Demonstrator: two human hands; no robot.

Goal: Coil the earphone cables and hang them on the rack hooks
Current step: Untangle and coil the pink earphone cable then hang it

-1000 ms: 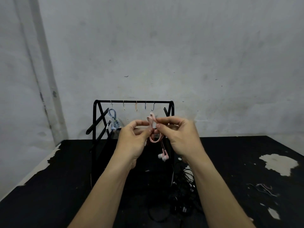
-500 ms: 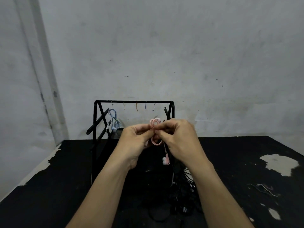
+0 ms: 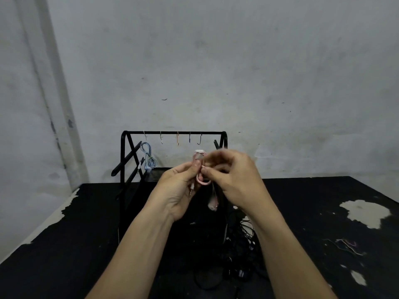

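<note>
My left hand point(image 3: 179, 188) and right hand point(image 3: 235, 180) meet in front of the black rack point(image 3: 172, 133), both pinching a small pink earphone coil point(image 3: 201, 180) held in the air above the black worktop point(image 3: 64, 244). My left thumb and fingers point(image 3: 195, 166) clamp the near side of the loops; the tips of my right fingers point(image 3: 206, 171) press in from the other side, the upper ones blurred, so I cannot tell exactly how they lie. The coil's metal plug point(image 3: 190, 192) sticks out below my left fingers, and a pink earbud point(image 3: 213, 205) dangles on its thin wire beneath my right fingers. Beyond and above my fingers, five small hooks point(image 3: 177, 139) hang from the rack's top bar. On the hook farthest to the left of my fingers hangs a blue earphone bundle point(image 3: 149, 158), already coiled. Below my right wrist, a tangle of dark cables point(image 3: 244, 238) lies on the worktop. Well to the right of my fingers, a few loose wire scraps point(image 3: 347, 244) rest near a patch where the worktop's black surface has peeled to pale point(image 3: 364, 212). A stained grey wall point(image 3: 216, 61) fills the background.
</note>
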